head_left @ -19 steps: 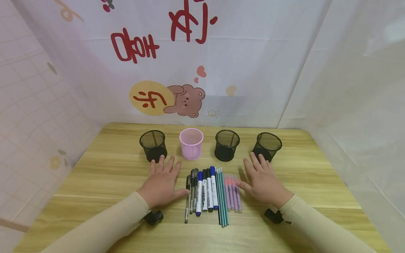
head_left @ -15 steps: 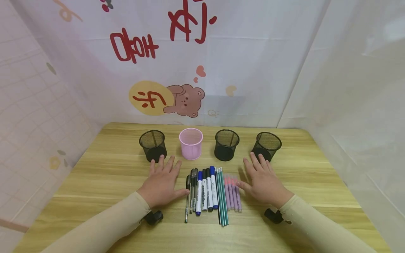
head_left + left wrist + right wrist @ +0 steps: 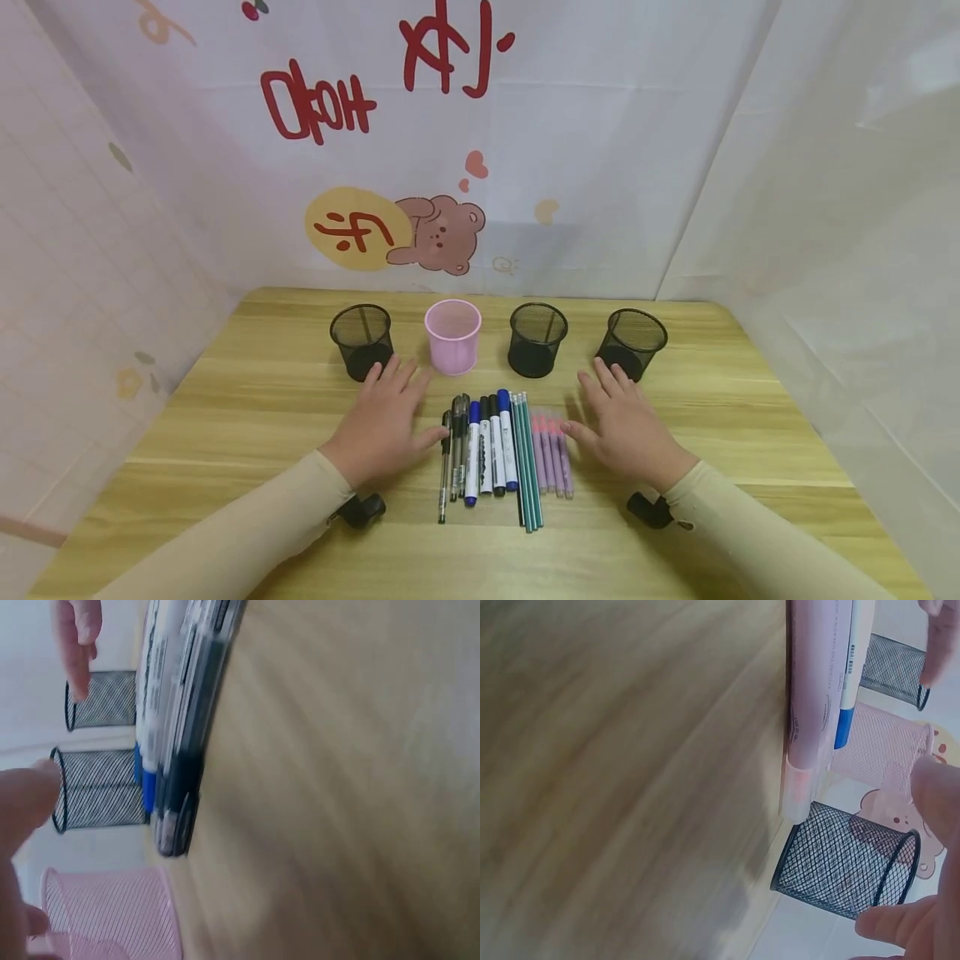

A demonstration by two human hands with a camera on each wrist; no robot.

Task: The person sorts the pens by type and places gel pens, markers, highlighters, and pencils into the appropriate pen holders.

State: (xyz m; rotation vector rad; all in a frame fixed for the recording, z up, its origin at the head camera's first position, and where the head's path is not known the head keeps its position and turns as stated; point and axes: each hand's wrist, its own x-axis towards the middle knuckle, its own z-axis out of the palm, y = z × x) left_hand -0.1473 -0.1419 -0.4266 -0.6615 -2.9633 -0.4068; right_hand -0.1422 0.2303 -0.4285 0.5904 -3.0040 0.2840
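On the counter [image 3: 480,567], black pens [image 3: 454,437], white markers [image 3: 472,454], green pencils [image 3: 528,467] and purple pens [image 3: 556,458] lie between the left hand [image 3: 382,422] and right hand [image 3: 632,432], which are apart, fingers extended, gripping nothing. The left hand's fingers have drawn slightly closer together; pens and mesh cups [image 3: 538,346] stay put, so handling seems barely begun.

This looks like a small office or study corner; whether it is in a home is hard to tell. White cloth [image 3: 600,167] with a bear [image 3: 447,237] and red writing [image 3: 484,50] hangs around a wooden counter [image 3: 225,417] with pens [image 3: 472,454] and mesh cups [image 3: 534,358].
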